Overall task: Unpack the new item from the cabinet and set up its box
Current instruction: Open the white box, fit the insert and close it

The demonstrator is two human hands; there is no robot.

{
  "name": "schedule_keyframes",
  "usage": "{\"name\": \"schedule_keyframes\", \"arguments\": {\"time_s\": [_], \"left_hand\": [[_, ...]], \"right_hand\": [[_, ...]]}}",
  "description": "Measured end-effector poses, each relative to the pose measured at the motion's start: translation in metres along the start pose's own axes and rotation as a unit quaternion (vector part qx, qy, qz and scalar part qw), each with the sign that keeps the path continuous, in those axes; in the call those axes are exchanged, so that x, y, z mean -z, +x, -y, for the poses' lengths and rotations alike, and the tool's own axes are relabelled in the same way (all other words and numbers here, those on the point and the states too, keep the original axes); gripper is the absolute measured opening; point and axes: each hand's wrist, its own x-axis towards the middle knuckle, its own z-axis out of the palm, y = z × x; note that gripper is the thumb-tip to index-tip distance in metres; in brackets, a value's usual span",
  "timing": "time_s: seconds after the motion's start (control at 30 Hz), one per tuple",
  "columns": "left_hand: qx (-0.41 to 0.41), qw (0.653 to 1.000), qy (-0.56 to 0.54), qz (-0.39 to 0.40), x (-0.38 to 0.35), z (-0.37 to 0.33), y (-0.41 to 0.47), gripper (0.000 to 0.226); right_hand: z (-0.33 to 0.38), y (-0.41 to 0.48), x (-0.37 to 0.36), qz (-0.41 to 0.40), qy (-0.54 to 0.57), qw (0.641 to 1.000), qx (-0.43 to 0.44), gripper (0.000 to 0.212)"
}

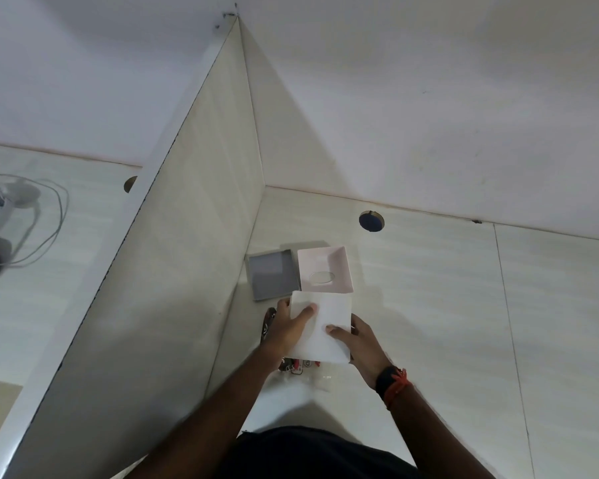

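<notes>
A: Hands?

B: Both on a white box piece (320, 328), held flat, low over the surface (429, 305). Left hand (287, 328) grips its left edge, fingers (306, 311) closed, thumb pressed on top. Right hand (358, 344) closed on the right edge, thumb on top. Dark watch and orange thread (395, 383) at the right wrist.

A: Other parts?

B: Grey tray (273, 279) against the partition panel (187, 254). Just beside it, right, an open white tray (325, 274) with an oval cutout. Both touch the held piece's far edge, or nearly; cannot tell.

A: Under the hands?

B: Dark patterned item (268, 323), clear wrapping (320, 378), mostly hidden.
</notes>
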Motion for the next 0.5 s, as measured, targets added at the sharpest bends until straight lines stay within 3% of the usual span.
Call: {"name": "schedule_keyframes", "arguments": {"time_s": [0.23,0.37,0.5], "left_hand": [[-0.059,0.998,0.012,0.027,0.004,-0.002,0.001,0.063],[-0.039,0.998,0.033,0.047,0.013,0.000,0.006,0.067],[-0.013,1.000,0.010,0.017,0.013,-0.012,0.012,0.072]], "right_hand": [[0.013,0.000,-0.012,0.002,-0.018,1.000,0.020,0.041],[0.020,0.002,-0.002,-0.018,-0.055,0.998,0.002,0.025],[0.032,0.015,0.011,-0.068,-0.084,0.994,0.007,0.018]]}}
